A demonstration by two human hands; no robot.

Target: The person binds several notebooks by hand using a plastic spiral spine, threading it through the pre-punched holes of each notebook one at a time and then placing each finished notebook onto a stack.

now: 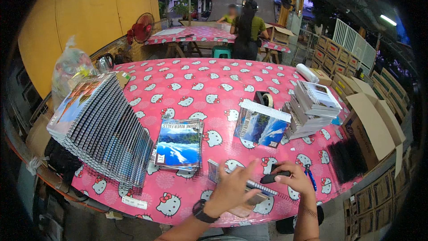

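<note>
A spiral notebook stands tilted near the table's front edge, partly hidden by my left hand. That hand, with a dark watch at its wrist, lies against the notebook with fingers spread apart. A loose end of dark spiral coil sticks out from the notebook's right end. My right hand is closed around a black hand tool, just above the coil; its exact kind I cannot make out. Under the left hand lies a flat brownish piece. Pliers with blue handles lie right of my right hand.
Tall stacked spiral notebooks stand at left, beside a low notebook pile. Another notebook, a tape dispenser and stacked books sit farther right. Black coils lie by an open carton. Two people work behind.
</note>
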